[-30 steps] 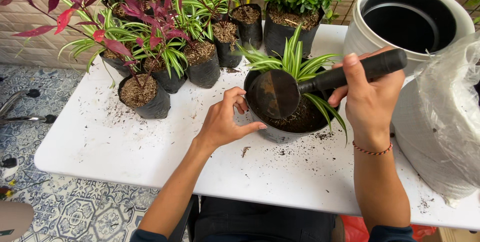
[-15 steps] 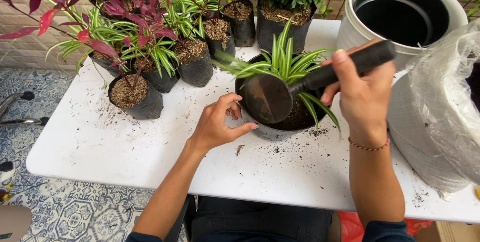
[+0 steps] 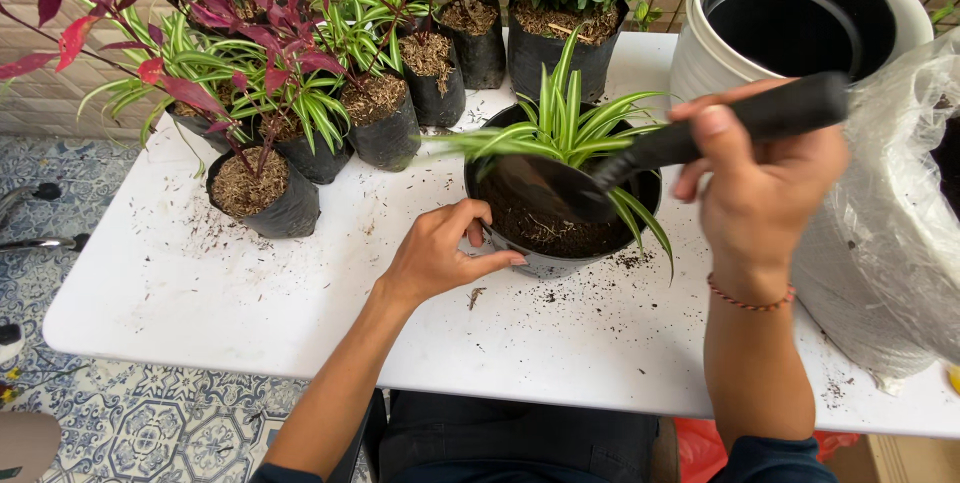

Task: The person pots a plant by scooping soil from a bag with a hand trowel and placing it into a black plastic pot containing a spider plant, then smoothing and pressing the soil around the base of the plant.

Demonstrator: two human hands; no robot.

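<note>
Head view: trowel [image 3: 700, 138] blade half-buried, indistinct

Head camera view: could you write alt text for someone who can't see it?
A right hand digs a black trowel into the soil of a dark pot holding a striped green plant, while the left hand steadies the pot on a white table.

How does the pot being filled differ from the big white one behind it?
The dark pot holds soil and a striped green plant; the white pot shows only a dark, bare inside. The dark pot is lower and narrower. The left hand steadies the dark pot; nothing touches the white one. Both stand upright on the table.
</note>
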